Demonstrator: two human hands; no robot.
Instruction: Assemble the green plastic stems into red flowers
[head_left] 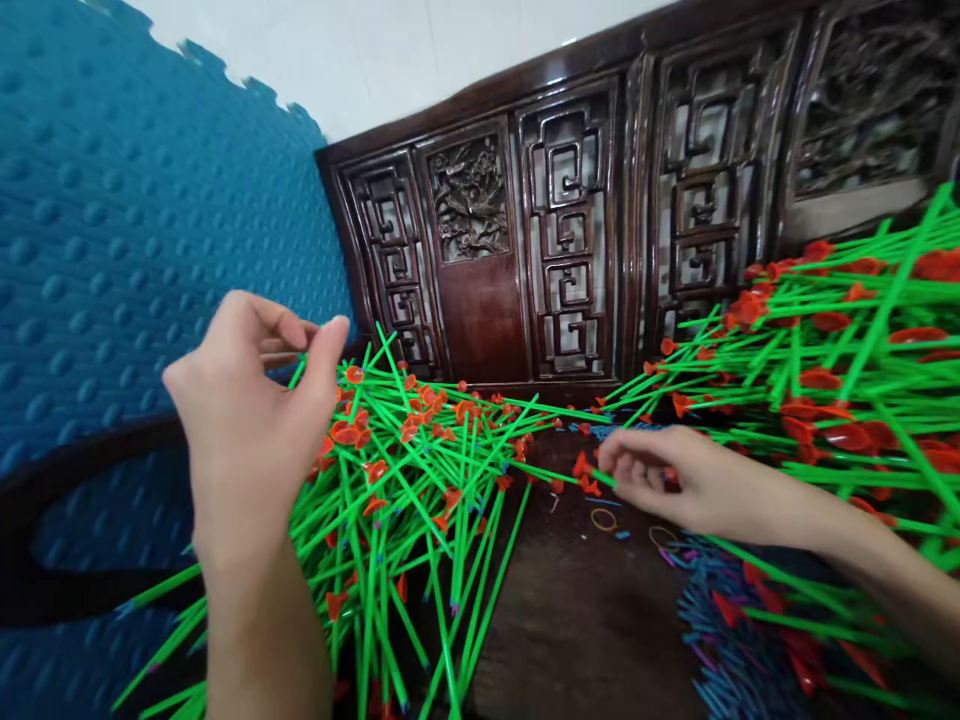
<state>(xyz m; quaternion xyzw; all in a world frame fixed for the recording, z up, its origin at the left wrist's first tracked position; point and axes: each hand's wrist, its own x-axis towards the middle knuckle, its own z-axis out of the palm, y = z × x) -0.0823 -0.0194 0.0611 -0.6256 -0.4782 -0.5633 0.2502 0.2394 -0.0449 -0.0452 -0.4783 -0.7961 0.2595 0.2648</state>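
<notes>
My left hand (pixel 262 420) is raised over the left side of a heap of thin green sticks with red suction cups (pixel 420 470). Its thumb and fingertips come close together in a pinch, and a short bit of green shows behind them; whether they hold anything is hidden. Out to the right, my right hand (pixel 667 480) has its fingers curled at the end of a green stick with red suction cups (pixel 585 472), low above the dark wooden surface (pixel 577 610).
A larger pile of the same green sticks (pixel 847 330) rises at the right. Below it lie many small blue and purple pieces (pixel 720 630). A rubber band (pixel 603 520) is on the wood. Behind stand a carved wooden backrest (pixel 480 310) and a blue foam mat (pixel 150 220).
</notes>
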